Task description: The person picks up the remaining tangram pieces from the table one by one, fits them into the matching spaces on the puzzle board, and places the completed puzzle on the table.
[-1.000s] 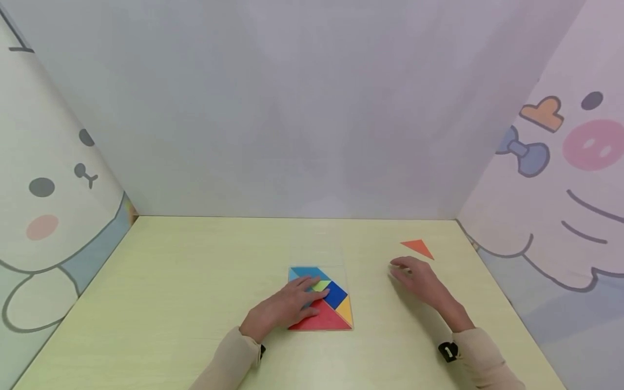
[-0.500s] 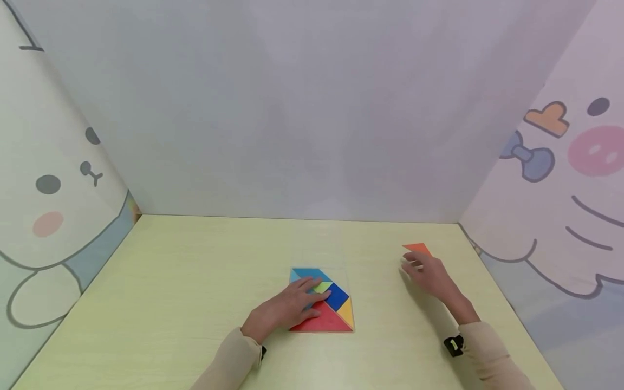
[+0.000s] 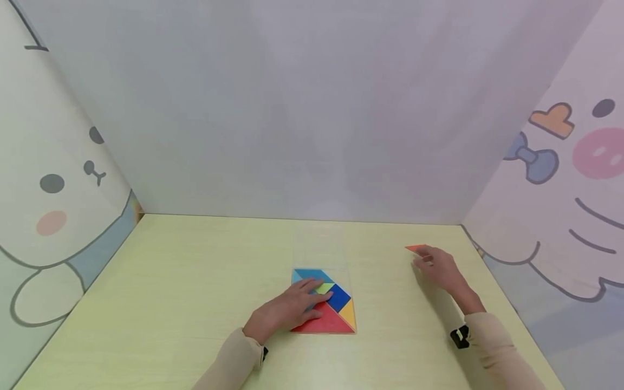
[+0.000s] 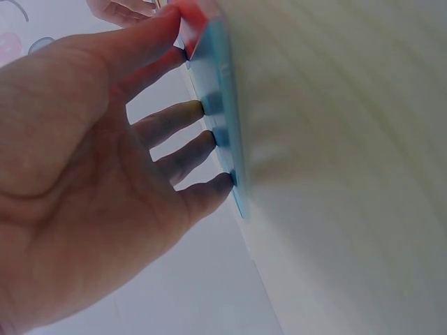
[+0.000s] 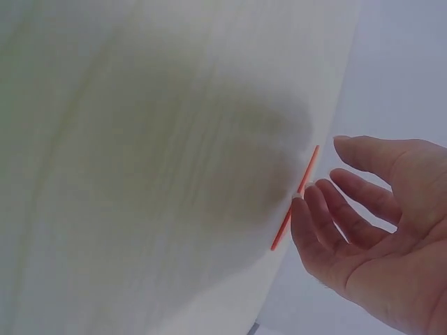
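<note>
My left hand (image 3: pixel 285 313) rests its fingertips on a tangram set in a clear tray at the middle of the table. Around its fingers show a red triangle (image 3: pixel 326 322), a dark blue square (image 3: pixel 339 298), a yellow triangle (image 3: pixel 348 313), a green piece (image 3: pixel 325 287) and a blue piece (image 3: pixel 309 275); others lie partly under the hand. In the left wrist view the fingertips touch the tray's edge side and blue surface (image 4: pixel 209 77). My right hand (image 3: pixel 440 268), fingers loosely bent, hovers at an orange triangle (image 3: pixel 412 248). That triangle (image 5: pixel 281 234) lies flat, with a gap between thumb and fingers.
A transparent panel (image 3: pixel 319 246) lies on the pale wooden table (image 3: pixel 205 271) behind the tangram. A plain grey-white wall (image 3: pixel 312 108) stands at the back, and cartoon-printed panels flank both sides.
My right hand has moved away and to the right, reaching over the orange triangle and covering most of it. The left hand has stayed on the tangram.
</note>
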The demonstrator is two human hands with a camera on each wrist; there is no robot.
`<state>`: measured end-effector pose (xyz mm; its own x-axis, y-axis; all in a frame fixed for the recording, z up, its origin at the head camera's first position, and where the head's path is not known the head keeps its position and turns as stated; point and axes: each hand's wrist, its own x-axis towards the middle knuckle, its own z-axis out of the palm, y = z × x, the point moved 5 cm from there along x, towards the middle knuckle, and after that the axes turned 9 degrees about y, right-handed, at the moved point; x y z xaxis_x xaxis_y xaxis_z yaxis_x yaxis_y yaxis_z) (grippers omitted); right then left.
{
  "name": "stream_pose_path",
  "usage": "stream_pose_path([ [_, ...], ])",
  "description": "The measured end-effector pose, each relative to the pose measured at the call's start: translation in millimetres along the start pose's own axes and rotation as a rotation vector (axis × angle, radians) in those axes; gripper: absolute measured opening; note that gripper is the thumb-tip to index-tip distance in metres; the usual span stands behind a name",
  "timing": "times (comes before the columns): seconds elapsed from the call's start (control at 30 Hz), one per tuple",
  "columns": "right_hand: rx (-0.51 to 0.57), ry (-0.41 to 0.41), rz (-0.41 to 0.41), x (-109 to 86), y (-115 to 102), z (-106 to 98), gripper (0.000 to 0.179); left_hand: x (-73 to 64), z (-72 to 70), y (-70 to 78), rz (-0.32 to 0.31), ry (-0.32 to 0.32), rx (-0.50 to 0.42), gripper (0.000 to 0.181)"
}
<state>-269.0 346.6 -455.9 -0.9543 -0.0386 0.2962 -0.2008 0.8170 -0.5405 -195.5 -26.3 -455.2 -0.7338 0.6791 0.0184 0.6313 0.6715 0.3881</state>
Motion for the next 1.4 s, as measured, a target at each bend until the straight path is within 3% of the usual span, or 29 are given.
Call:
stream_pose_path([
  [0.73,-0.062,-0.018,0.032,13.0,33,-10,0.04,1.2,2.5,-2.5,-0.012,-0.007,0.015,0.054],
  [1.4,-0.093,-0.048,-0.04,22.7,38,-7,0.04,-0.2,2.9,-2.3,-0.013,0.0,-0.005,0.053],
])
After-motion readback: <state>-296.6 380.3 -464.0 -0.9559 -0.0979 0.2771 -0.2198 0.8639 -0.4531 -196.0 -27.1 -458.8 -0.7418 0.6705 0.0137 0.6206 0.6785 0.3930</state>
